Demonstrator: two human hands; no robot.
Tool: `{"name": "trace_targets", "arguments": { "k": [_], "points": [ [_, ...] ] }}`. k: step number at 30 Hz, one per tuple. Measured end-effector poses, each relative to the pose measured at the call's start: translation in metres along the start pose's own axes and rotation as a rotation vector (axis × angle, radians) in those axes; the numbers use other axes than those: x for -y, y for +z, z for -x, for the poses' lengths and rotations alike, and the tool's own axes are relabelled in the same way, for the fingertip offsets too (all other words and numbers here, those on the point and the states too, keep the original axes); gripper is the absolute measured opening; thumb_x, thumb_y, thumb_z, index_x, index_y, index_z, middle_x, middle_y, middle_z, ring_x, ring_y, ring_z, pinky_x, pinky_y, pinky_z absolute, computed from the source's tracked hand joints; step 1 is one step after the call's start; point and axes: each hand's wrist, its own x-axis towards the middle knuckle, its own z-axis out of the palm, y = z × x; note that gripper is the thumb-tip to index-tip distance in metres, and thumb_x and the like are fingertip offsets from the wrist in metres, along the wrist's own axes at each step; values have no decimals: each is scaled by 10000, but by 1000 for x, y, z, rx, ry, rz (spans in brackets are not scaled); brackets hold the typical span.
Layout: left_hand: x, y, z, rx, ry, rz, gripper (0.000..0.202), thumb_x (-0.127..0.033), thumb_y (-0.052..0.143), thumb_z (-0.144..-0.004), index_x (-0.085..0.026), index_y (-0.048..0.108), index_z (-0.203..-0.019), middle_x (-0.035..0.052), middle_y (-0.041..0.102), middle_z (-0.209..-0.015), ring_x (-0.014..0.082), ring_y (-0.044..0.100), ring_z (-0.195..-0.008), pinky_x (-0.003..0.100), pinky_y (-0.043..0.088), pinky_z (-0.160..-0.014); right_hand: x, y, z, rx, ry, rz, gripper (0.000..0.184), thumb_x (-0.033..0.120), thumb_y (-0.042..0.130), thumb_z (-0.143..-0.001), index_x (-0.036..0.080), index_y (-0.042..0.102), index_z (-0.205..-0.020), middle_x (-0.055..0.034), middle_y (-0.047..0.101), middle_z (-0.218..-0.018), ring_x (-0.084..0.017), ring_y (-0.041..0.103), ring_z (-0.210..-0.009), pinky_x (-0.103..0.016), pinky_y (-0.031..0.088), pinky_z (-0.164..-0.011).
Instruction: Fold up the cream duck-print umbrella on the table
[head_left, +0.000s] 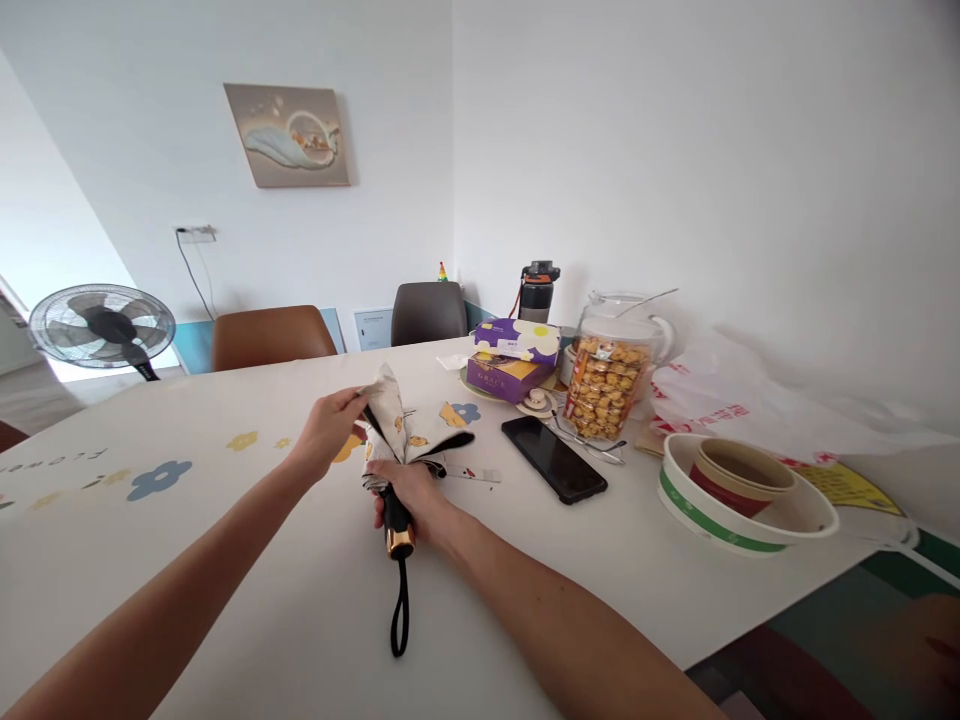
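Note:
A folded cream umbrella (pixel 397 425) with small printed figures lies over the white table (pixel 225 560). My right hand (pixel 411 498) is closed round its black handle, whose gold end and black wrist loop (pixel 400 612) hang toward me. My left hand (pixel 330 428) pinches the fabric near the umbrella's far tip. A black fastening strap sticks out to the right of the canopy.
A black phone (pixel 553 458) lies right of the umbrella. Behind it are a purple box (pixel 510 375), a jar of snacks (pixel 606 380), a dark bottle (pixel 538 292) and stacked paper bowls (pixel 742 490). Two chairs (pixel 271 335) and a fan (pixel 103 325) stand beyond the table.

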Motion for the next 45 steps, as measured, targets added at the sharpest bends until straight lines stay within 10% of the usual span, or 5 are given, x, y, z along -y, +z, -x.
{"name": "trace_targets", "arguments": {
  "k": [19, 26, 31, 37, 45],
  "points": [
    [68, -28, 49, 23, -266, 498, 119, -162, 509, -657, -185, 408, -599, -53, 402, -480, 98, 459, -488, 205, 331, -434, 8, -9, 4, 105, 14, -93, 514, 669, 497, -715, 156, 481, -720, 11, 493, -569, -79, 456, -389, -201, 396, -293],
    [70, -43, 43, 239, -417, 305, 151, -159, 529, -642, -174, 420, -539, -22, 434, -489, 103, 453, -465, 201, 291, -381, 8, -6, 5, -44, -13, 19, 337, 472, 588, -737, 169, 448, -692, 29, 475, -508, -94, 456, -360, -217, 394, -282],
    [58, -52, 39, 287, -448, 533, 262, -218, 580, -676, -152, 616, -927, 84, 650, -939, 211, 614, -801, 291, 494, -641, 9, -3, 13, 6, 28, 168, 262, 357, 621, -697, 173, 439, -659, 33, 460, -428, -100, 431, -323, -217, 378, -277],
    [62, -55, 29, 40, -617, 634, 441, -509, 614, -685, -153, 615, -947, 99, 665, -815, 231, 633, -695, 315, 501, -591, -5, 7, 22, 148, 53, 295, 230, 323, 617, -683, 173, 467, -773, 51, 458, -400, -112, 433, -309, -228, 403, -293],
    [73, -56, 26, -438, -392, 278, 264, -424, 566, -732, -161, 573, -763, 10, 588, -674, 128, 531, -571, 248, 427, -537, -17, 13, 23, 189, 38, 299, 299, 363, 637, -653, 174, 469, -812, 53, 456, -413, -121, 447, -343, -236, 412, -288]
  ]
}}
